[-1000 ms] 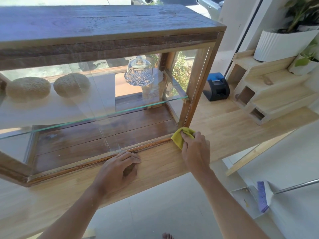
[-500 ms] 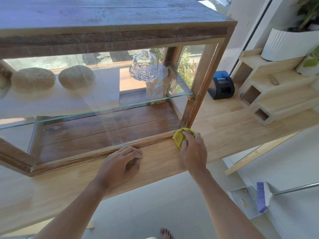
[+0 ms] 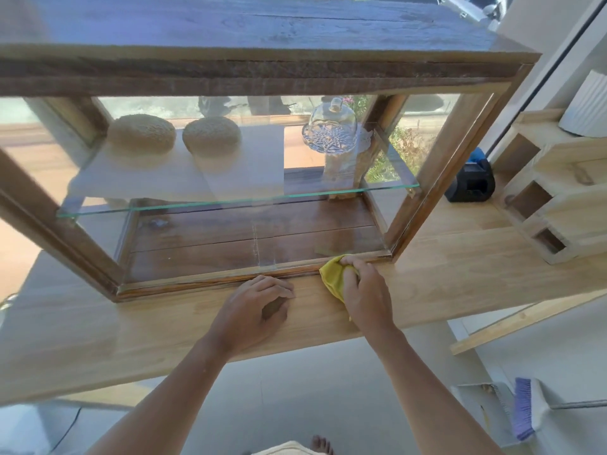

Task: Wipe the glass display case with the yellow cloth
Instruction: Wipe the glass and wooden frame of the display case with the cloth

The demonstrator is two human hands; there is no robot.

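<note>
I'm looking at what seems a small bakery or café counter: a wood-framed glass display case (image 3: 262, 165) holding two round loaves (image 3: 141, 134) and a glass cake dome (image 3: 331, 126). A receipt printer (image 3: 471, 183) sits beside it on the wooden counter (image 3: 460, 274).

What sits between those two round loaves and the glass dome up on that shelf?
Nothing: the head view shows bare glass shelf between the loaves and the glass dome.

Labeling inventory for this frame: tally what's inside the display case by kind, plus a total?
Round loaves: 2
Glass dome: 1
Glass shelf: 1
Total: 4
The stand under the dome is blurred, so not counted. The yellow cloth and both hands are outside the case.
</note>
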